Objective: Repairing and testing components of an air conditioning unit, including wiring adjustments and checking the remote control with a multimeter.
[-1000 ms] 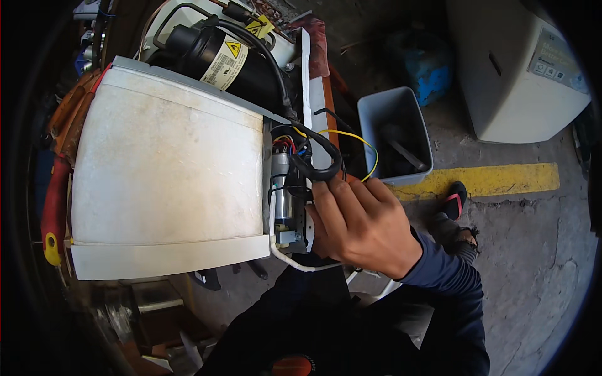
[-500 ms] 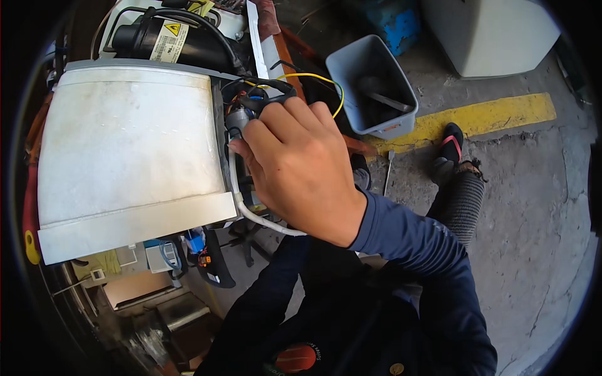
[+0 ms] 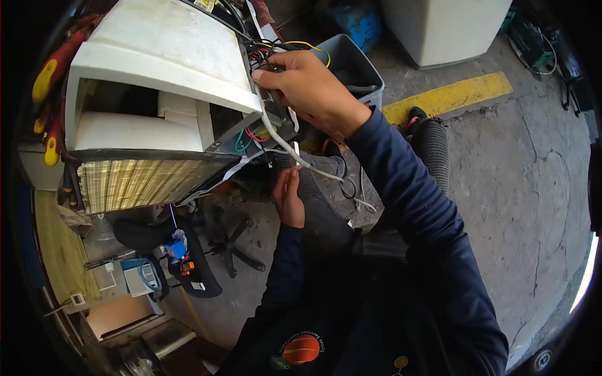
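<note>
An air conditioner with a white casing [image 3: 163, 37] stands at the left, its open side turned toward me. At that side, my right hand [image 3: 316, 88] bends its thumb and fingers together over a bundle of thin wires [image 3: 258, 55]; the exact grip is partly hidden. A thick white cable [image 3: 271, 128] runs down from beneath this hand past the casing's corner. Lower down, my left hand [image 3: 290, 202] is raised with its fingertips close together below a small white strip [image 3: 296, 149]. Whether they pinch that strip is hard to make out. Green and red wires [image 3: 246, 139] hang nearby.
A grey bin [image 3: 376, 78] stands beyond my right hand, near a yellow floor line [image 3: 451, 97]. Red-and-yellow-handled tools [image 3: 47, 81] hang at the far left. Below the unit are a black chair [image 3: 210, 285] and its wheeled base [image 3: 235, 250]. A white appliance housing [image 3: 442, 31] is at the back.
My view has shifted, bringing the unit's front and fins into sight. My left hand has come into view below the unit. The right hand has moved from a silver cylinder to the wires.
</note>
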Action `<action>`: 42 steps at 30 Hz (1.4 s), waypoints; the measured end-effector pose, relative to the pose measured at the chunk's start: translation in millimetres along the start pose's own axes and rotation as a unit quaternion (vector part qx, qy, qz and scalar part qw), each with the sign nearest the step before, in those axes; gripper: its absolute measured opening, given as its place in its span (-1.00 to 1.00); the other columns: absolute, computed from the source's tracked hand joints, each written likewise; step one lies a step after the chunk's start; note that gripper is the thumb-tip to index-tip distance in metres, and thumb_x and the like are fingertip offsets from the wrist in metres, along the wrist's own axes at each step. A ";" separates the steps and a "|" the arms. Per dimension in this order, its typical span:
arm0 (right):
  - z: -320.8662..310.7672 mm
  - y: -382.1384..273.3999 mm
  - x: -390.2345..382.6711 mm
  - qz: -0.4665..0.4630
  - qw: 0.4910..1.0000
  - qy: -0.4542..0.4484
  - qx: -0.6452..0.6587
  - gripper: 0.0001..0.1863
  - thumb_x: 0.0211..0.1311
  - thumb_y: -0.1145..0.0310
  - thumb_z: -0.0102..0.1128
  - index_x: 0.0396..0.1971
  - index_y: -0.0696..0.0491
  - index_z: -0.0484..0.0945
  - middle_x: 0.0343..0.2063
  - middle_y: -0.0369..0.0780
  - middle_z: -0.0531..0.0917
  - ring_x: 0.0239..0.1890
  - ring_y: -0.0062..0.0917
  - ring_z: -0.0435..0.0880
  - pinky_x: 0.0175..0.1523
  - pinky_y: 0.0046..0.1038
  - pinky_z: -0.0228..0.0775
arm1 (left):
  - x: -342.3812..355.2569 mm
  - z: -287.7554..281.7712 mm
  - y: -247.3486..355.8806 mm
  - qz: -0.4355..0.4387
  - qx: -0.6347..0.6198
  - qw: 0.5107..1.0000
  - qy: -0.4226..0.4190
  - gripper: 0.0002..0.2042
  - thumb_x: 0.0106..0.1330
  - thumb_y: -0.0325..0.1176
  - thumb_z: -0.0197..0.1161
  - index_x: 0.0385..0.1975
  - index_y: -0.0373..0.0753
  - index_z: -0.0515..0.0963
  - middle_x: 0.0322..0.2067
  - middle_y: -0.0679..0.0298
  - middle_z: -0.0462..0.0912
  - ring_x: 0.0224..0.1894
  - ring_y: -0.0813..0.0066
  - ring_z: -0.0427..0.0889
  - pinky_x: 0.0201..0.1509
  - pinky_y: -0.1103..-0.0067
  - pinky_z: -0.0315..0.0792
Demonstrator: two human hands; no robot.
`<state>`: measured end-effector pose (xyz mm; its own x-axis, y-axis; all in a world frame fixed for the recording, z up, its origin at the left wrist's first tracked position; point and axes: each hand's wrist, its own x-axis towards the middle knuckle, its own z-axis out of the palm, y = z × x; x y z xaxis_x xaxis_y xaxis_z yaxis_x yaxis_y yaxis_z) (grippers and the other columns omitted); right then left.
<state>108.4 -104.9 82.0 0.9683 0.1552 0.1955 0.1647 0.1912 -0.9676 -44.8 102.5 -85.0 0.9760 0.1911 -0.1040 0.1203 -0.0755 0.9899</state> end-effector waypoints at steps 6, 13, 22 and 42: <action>17.3 -2.9 2.1 0.119 0.967 0.039 0.223 -0.81 0.24 0.46 0.28 -0.49 0.28 0.65 -0.59 -0.21 0.60 -0.69 -0.53 0.41 -0.54 -0.50 0.27 | -44.3 27.2 113.4 0.166 0.086 0.982 -0.011 -0.74 0.47 -0.47 0.18 0.07 -0.37 0.62 -0.14 0.24 0.66 -0.20 0.47 0.58 -0.07 0.60 0.45; 16.4 -7.5 7.2 0.156 0.969 0.097 0.164 -0.82 0.17 0.44 0.27 -0.46 0.27 0.71 -0.55 -0.17 0.68 -0.71 -0.55 0.44 -0.54 -0.56 0.32 | -21.4 46.3 169.2 0.329 0.168 0.929 0.013 -0.63 0.47 -0.47 0.19 0.25 -0.35 0.52 -0.08 0.18 0.62 -0.25 0.48 0.56 -0.18 0.62 0.46; 26.7 0.8 17.9 0.059 0.988 0.126 0.072 -0.77 0.18 0.34 0.24 -0.42 0.20 0.75 -0.52 -0.15 0.71 -0.67 -0.55 0.48 -0.51 -0.57 0.31 | 2.9 56.8 178.6 0.236 0.086 0.967 -0.037 -0.60 0.53 -0.46 0.18 0.32 -0.39 0.47 -0.09 0.18 0.61 -0.37 0.50 0.58 -0.31 0.61 0.49; 22.5 37.0 81.6 -0.061 0.954 0.117 -0.269 -0.55 0.29 0.24 0.21 0.16 0.06 0.56 -0.22 0.02 0.78 -0.30 -0.11 0.72 -0.18 -0.22 0.56 | -8.1 48.5 154.9 0.246 0.169 0.954 -0.019 -0.41 0.43 -0.50 0.24 0.47 -0.32 0.35 -0.24 0.14 0.67 -0.52 0.52 0.56 -0.41 0.61 0.47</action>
<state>189.3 -63.4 65.8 0.9404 -0.0695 0.3328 0.2910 -0.3419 -0.8936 -25.2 41.8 64.5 0.9346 0.0151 0.3553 -0.3090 -0.4598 0.8325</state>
